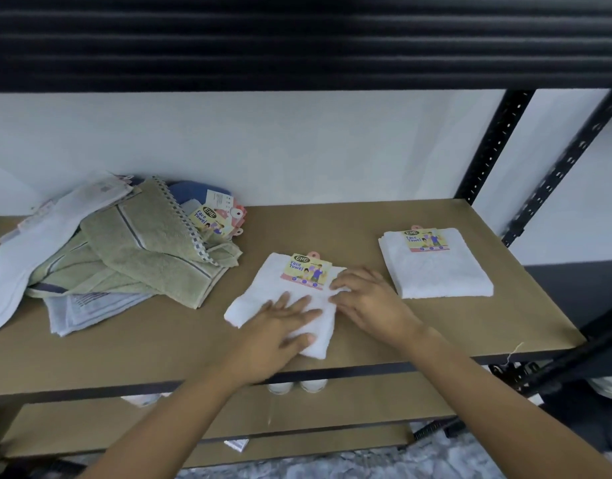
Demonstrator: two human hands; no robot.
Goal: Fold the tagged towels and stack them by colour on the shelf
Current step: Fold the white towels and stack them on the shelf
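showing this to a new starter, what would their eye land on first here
Both hands meet at the front middle of the shelf: the left hand lies flat on a half-folded white towel with a bright tag, and the right hand rests on its right edge. To the right sits a squared white towel; at the left, a loose heap of green, blue and pale towels.

A heap of unfolded towels lay left on the shelf, a half-folded towel centre beneath the left hand and right hand, a folded towel right
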